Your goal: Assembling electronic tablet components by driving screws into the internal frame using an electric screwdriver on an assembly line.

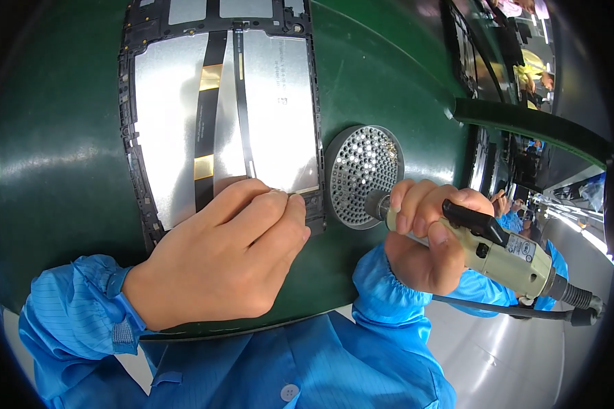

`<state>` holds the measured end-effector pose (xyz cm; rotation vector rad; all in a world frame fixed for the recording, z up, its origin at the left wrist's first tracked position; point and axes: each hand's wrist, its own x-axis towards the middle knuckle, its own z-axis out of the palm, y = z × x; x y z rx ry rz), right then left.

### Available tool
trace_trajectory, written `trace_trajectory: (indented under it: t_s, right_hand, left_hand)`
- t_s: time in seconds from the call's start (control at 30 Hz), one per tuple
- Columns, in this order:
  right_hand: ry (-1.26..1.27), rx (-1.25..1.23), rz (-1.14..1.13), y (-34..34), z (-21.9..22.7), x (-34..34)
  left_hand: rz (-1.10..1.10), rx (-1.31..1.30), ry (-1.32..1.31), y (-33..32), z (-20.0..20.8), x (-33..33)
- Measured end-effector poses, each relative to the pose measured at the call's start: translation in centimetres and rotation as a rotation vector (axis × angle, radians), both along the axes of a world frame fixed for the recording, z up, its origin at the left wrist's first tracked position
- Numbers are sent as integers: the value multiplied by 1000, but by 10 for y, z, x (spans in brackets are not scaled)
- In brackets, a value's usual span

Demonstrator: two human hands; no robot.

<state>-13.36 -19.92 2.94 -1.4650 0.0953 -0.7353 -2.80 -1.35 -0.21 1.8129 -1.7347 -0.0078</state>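
Right hand: in firm control here, the right hand [430,235] was wrapped around a beige power screwdriver [508,262], fingers curled over its front end and thumb along the near side.
Screwdriver: what an angle — it lay aslant, nose to the left over the lower right rim of the round tray, black lever [476,221] uppermost, ribbed cord end [574,296] away to the right; whether the nose touched the tray could not be told.
Left hand: down on the device's lower end went the left hand [218,262], fingertips bunched close together near the lower right corner; whether they pinched anything could not be told.
Device: flat on the green worktop [54,204] sat the open device [280,109], black-framed and silver-plated, with a dark ribbon strip [205,126] down its middle, crossed by two gold tapes [211,77].
Tray: just right of the device — a grey round tray [330,180], pitted with holes, shiny bits among them.
Sleeves: blue, both of them, gathered at the wrists.
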Motion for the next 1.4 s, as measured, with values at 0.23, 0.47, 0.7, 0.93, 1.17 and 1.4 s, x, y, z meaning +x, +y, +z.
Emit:
trace_trajectory:
  t_s: [0.23, 0.47, 0.7, 0.93, 1.17, 1.4]
  right_hand:
    - [0, -8, 2, 1, -1, 1]
    - [-31, -45, -28, 8, 17, 0]
    - [41, -117, 262, 49, 36, 11]
    - [45, -110, 223, 61, 25, 15]
    - [67, -101, 197, 66, 23, 20]
    - [90, -153, 210, 68, 23, 22]
  left_hand:
    - [-4, 24, -5, 1, 1, 1]
    - [179, 33, 199, 1, 0, 7]
    - [176, 24, 172, 3, -4, 10]
    - [163, -24, 194, 0, -6, 10]
    - [178, -29, 196, 0, -7, 11]
    - [171, -16, 211, 3, -4, 15]
